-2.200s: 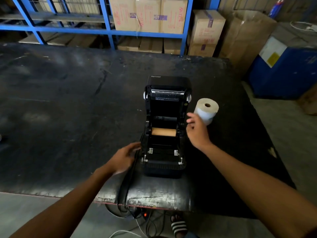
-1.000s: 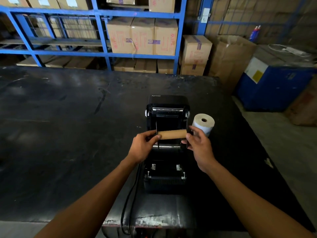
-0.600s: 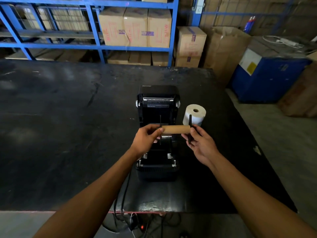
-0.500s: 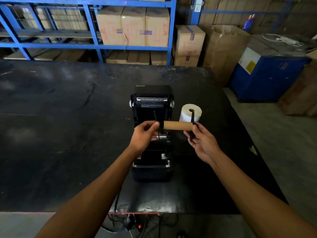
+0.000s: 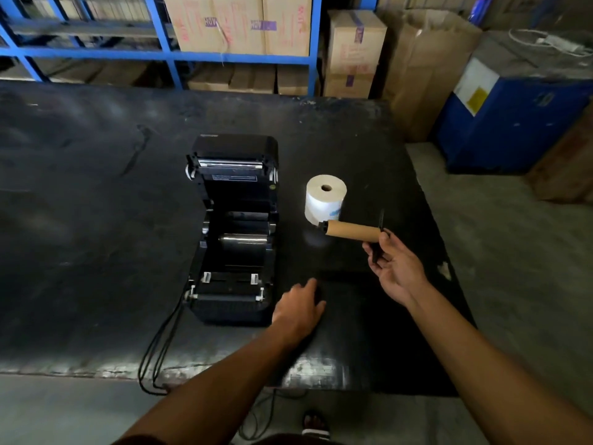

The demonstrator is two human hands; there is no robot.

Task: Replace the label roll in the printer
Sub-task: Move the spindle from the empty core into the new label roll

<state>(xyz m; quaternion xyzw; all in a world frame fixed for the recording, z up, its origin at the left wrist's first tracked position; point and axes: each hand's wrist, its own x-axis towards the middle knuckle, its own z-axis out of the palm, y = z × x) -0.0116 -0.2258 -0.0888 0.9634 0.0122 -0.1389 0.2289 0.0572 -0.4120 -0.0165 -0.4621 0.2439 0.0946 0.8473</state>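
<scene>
Empty cardboard core (image 5: 351, 231) now off to printer's (image 5: 234, 229) right, left hand (image 5: 300, 308) let go, fingers flat on table (image 5: 96, 220), right hand (image 5: 396, 268) pinching black spindle end, fresh label roll (image 5: 324, 199) upright just beyond core, printer lid open.

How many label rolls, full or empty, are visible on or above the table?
2. The full white roll stands on the table, right of the printer; the empty cardboard core is in the right hand.
</scene>
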